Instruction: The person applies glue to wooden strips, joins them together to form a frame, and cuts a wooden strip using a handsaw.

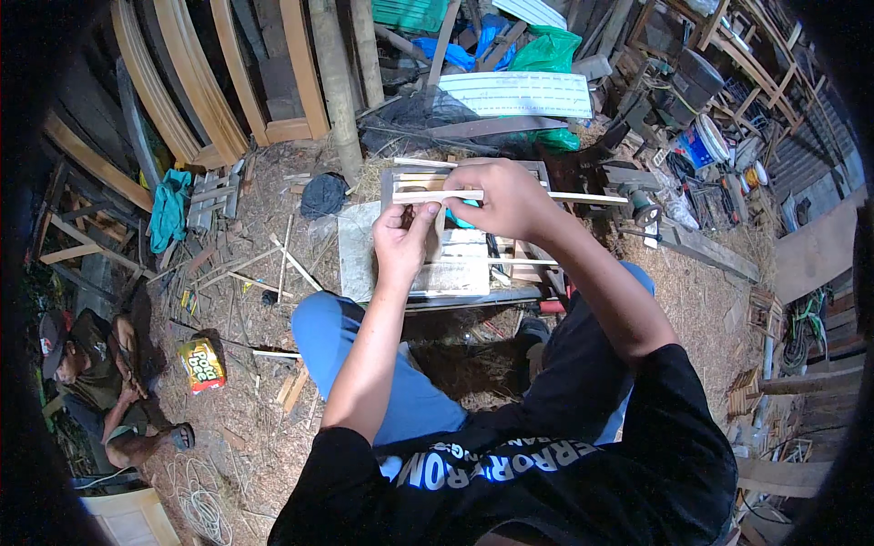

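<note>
My left hand [401, 241] grips a short pale wooden strip [423, 197] from below, thumb raised against it. My right hand [505, 205] has its fingers closed around the strip's right part, where another upright wooden piece [437, 238] meets it. A cyan object shows under my right fingers, too hidden to identify. Both hands are above a low work surface [360, 255] bearing several pale strips [523, 262] and a pale board. A long strip [587, 197] extends to the right behind my right hand.
A co-worker [100, 382] sits at lower left beside a snack bag [202, 364]. Curved wooden frames [200, 109] lean at upper left. A wooden post [341, 118], buckets [701, 146], scrap wood and a black bundle [323, 196] surround me, with coiled rope [200, 500] on the shavings-covered floor.
</note>
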The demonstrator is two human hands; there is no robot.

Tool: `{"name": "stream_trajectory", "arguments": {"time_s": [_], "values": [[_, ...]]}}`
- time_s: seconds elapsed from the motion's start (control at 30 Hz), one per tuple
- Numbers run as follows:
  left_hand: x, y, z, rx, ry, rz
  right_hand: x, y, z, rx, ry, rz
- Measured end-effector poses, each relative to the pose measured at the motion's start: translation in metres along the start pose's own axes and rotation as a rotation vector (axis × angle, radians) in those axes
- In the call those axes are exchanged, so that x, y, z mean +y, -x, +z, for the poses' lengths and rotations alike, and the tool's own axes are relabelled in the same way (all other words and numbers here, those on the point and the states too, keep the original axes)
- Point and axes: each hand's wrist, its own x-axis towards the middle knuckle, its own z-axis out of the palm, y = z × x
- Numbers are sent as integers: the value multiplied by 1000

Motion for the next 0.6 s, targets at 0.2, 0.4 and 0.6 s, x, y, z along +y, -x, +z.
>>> {"name": "stream_trajectory", "arguments": {"time_s": [0.2, 0.4, 0.6], "values": [[-2, -1, -1, -14, 18, 13, 3, -1, 1, 14, 7, -38], [0, -2, -1, -9, -18, 9, 0, -1, 0, -10, -11, 17], [-1, -2, -4, -15, -33, -8, 1, 0, 0, -2, -13, 15]]}}
